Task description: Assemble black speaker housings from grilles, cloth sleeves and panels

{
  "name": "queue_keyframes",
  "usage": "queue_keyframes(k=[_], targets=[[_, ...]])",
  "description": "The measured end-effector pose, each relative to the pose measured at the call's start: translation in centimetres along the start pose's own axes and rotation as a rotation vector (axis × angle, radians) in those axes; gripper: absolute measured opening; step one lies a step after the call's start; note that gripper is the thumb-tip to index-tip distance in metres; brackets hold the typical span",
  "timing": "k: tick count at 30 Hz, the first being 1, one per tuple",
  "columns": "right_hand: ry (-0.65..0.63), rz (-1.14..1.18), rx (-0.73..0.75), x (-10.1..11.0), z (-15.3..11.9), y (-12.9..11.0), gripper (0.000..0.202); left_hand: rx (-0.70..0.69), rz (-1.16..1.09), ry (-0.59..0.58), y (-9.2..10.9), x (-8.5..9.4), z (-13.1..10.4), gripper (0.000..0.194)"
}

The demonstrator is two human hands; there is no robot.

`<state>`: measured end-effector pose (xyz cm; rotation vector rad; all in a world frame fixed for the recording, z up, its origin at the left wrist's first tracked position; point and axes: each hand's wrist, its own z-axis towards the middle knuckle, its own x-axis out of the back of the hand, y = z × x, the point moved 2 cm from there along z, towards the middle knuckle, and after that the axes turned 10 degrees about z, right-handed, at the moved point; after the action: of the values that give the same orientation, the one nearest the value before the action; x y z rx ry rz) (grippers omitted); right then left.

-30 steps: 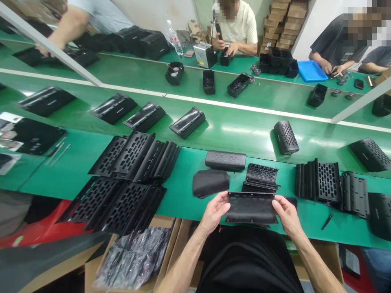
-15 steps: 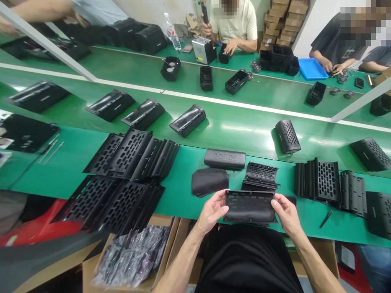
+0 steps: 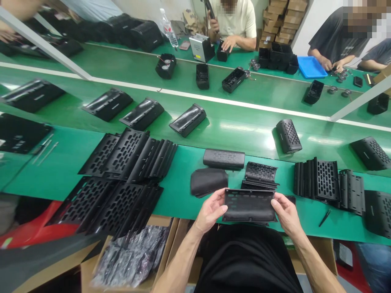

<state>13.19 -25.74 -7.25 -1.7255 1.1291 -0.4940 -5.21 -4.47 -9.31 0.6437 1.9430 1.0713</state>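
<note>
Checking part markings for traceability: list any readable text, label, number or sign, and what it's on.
No text can be read.
Held panel: none seen.
Some black housings: white marks, too small.
Flat black item, far left: white marks, blurred.
Bottle: red label marks, blurred.
Silver box: yellow sticker, too small.
Dark shirt: print, blurred.

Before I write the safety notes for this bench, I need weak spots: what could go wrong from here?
The black panel is held only at its two short ends, by the left hand and right hand, so it might slip if either grip loosens.

The slotted panels at left jut past the front edge of the green table; a knock could perhaps send some into the open carton below.
</note>
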Motion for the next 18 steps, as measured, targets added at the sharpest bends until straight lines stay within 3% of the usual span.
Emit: queue_keyframes(k=[5,9,11,15,18], targets=[[-0.015,0.102,-0.104,-1.1,0.1,-0.5,0.050,0.056,-0.075,0.031,0.4,-0.4,0.0,0.063],[-0.032,0.170,-0.182,-1.9,0.7,-1.6,0.046,0.171,-0.277,0.022,0.6,-0.3,0.4,0.042],[-0.117,0.160,-0.231,-2.6,1.3,-2.3,0.044,0.249,-0.388,-0.027,0.5,-0.3,1.0,0.043],[-0.335,0.052,-0.329,-5.0,3.4,-3.4,0.044,0.433,-0.423,-0.248,-0.5,-0.7,2.2,0.060],[-0.482,-0.065,-0.345,-7.8,5.4,-4.1,0.046,0.549,-0.476,-0.207,-1.2,-0.5,1.9,0.053]])
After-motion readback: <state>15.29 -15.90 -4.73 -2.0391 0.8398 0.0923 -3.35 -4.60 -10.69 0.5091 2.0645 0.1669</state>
